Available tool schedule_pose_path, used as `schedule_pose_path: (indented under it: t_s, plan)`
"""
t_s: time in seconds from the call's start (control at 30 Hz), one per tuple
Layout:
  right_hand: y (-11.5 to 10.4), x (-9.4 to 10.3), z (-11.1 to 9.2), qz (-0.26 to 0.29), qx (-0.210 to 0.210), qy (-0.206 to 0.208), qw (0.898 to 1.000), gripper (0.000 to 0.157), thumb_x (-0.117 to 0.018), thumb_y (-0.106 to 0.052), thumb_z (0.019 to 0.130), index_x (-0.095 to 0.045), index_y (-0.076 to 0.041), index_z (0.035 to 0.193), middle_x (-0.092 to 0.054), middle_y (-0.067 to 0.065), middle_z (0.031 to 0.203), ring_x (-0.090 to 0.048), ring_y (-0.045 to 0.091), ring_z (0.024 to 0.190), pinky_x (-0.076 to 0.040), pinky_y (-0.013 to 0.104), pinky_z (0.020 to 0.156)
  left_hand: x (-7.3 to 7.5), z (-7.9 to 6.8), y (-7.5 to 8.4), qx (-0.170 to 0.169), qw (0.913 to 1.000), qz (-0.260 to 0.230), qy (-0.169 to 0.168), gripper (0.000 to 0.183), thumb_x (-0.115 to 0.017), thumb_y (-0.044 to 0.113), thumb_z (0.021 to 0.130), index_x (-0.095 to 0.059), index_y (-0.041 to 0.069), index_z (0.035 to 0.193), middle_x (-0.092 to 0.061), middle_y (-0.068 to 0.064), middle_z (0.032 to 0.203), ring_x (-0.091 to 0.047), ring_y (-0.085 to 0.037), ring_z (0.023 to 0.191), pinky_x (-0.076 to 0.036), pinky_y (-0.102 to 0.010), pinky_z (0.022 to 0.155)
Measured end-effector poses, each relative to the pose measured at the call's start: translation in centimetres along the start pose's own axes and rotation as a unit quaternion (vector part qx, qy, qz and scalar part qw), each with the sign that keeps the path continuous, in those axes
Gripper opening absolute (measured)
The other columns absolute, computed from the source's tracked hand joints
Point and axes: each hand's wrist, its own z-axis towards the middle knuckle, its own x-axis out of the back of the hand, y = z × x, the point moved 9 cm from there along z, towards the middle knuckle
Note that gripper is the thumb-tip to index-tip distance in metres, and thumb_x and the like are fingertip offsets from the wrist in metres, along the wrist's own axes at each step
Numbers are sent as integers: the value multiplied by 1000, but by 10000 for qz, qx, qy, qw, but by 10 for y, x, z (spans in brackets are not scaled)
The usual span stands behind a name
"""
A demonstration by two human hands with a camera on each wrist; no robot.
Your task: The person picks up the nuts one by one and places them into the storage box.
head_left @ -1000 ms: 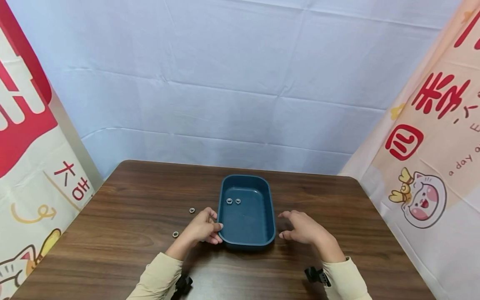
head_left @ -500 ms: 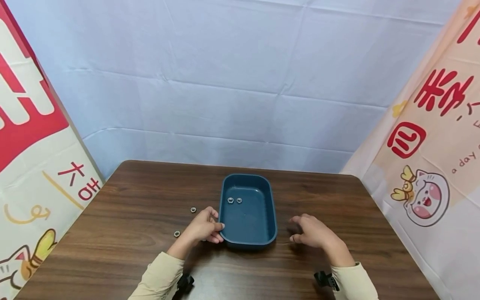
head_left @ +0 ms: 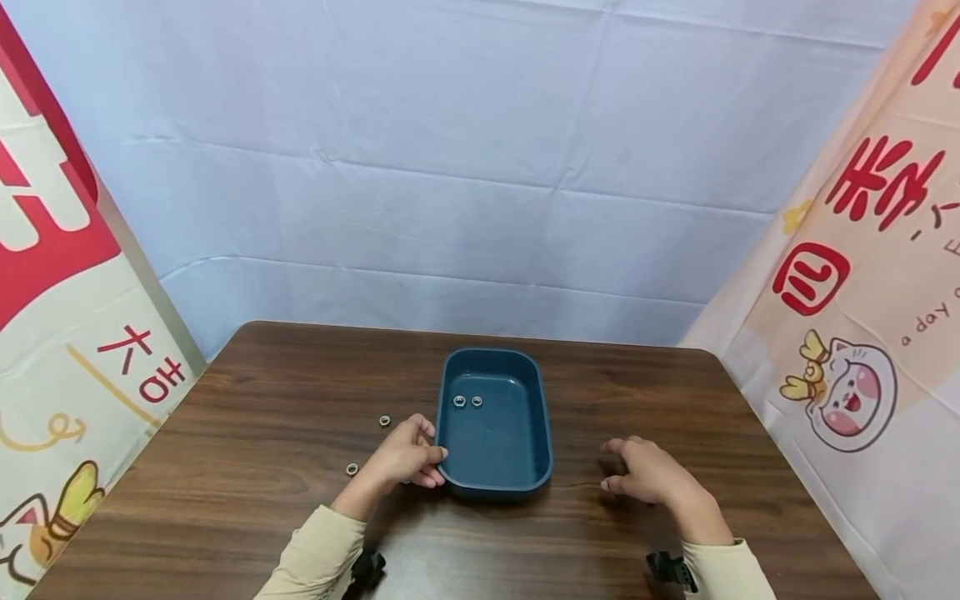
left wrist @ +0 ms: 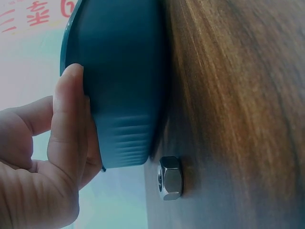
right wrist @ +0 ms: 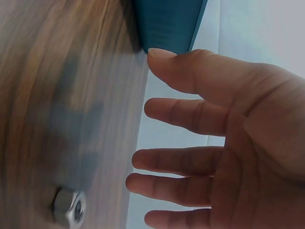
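Note:
A dark blue plastic bin (head_left: 491, 462) stands on the table with two hex nuts (head_left: 459, 402) lying inside. My left hand (head_left: 405, 454) pinches its left rim, thumb over the edge and fingers outside. In the left wrist view a hex nut (left wrist: 170, 178) sits on the wood near the bin's wall. My right hand (head_left: 645, 475) hovers over the table right of the bin, holding nothing. Its fingers (right wrist: 181, 161) are extended and spread in the right wrist view. A hex nut (right wrist: 70, 207) lies on the table below that hand, hidden from the head view.
Left of the bin, a nut (head_left: 385, 421) and a nearer nut (head_left: 352, 469) rest on the brown wooden table (head_left: 300, 375). A pale cloth (head_left: 450, 167) hangs behind the table, with printed cloths at both sides.
My right hand has moved right, away from the bin's right side. The left hand keeps its grip on the rim, and the bin and its nuts stay in place.

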Motion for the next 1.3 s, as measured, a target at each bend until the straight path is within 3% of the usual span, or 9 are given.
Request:
schedule_pose_path:
  t_s: [0.3,0.5,0.7,0.9,1.07,1.13,1.3]
  plan:
    - [25,-5,-9,59,-148,-14,9999,51,-76,-23,77,-57,2,116,-58,18,106,-52,43,101,-45,53,79,-5,-12,18,-1,9999,-79,-100,26,-54,-9,86,-34,-8,102,-53,-20,70,-60,-17,48,-51,-25,44]
    - [45,-7,-13,575,-367,128,9976,55,-79,-24,74,-56,1,118,-58,17,111,-53,41,102,-46,52,78,-2,-3,5,5,10000,-49,-47,27,-57,-6,86,-35,-5,103,-53,-17,69,-60,-17,47,-50,-25,42]
    - [64,-10,-17,1227,-240,286,9917,58,-82,-19,68,-57,4,115,-57,22,111,-54,40,97,-46,51,80,-2,-2,2,-55,9999,-56,-97,28,-57,-5,86,-34,-3,102,-53,-17,68,-61,-18,47,-51,-27,42]
    - [76,-13,-18,2102,-172,50,9775,65,-82,-10,67,-49,12,118,-54,19,101,-52,26,81,-47,36,66,0,-1,1,-38,9998,-117,-131,28,-58,-6,84,-35,-3,100,-53,-18,69,-61,-18,48,-51,-27,44]
    - [80,-21,-19,2987,16,-233,9541,66,-79,3,65,-43,18,118,-46,11,80,-49,20,67,-45,26,55,0,0,1,-77,9997,-176,-182,28,-58,-6,85,-35,-3,100,-54,-20,69,-62,-19,49,-52,-28,45]
    - [80,-23,-18,3122,95,-279,9496,65,-78,6,64,-43,18,118,-45,9,77,-49,18,65,-45,25,53,0,0,2,-85,9996,-182,-188,28,-58,-6,85,-34,-4,101,-54,-19,69,-62,-19,49,-52,-28,45]
    - [81,-24,-18,2810,131,-123,9595,62,-78,6,61,-48,14,114,-46,8,74,-48,16,63,-44,25,52,1,0,1,-79,9996,-193,-186,28,-57,-7,85,-34,-4,101,-53,-18,68,-62,-19,49,-52,-27,44]
